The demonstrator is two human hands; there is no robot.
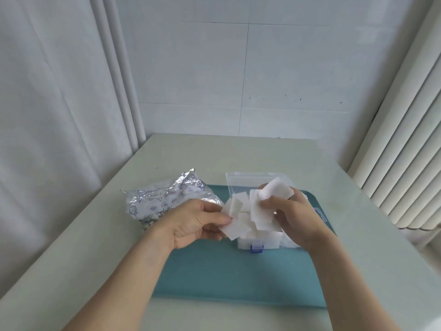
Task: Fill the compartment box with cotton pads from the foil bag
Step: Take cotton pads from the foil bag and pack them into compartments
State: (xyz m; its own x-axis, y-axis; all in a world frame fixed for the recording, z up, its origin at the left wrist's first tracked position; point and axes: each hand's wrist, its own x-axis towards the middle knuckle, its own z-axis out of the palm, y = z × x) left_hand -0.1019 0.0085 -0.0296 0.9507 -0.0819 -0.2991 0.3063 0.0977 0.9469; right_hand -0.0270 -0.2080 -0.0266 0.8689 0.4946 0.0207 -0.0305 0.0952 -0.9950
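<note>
A clear plastic compartment box (256,244) with a blue latch stands on a teal mat (226,271), its lid (248,181) raised at the back. White square cotton pads (259,219) are heaped in and above the box. My left hand (195,220) pinches a couple of pads (235,229) at the box's left side. Over the box's right half, my right hand (293,213) grips a bunch of pads (274,191). The silver foil bag (164,199), printed with blue drawings, lies on the table left of the box, behind my left hand.
The mat lies on a pale table (95,247) set in a corner. A white curtain (59,115) hangs on the left, a tiled wall stands at the back and a ribbed white panel (405,151) rises on the right.
</note>
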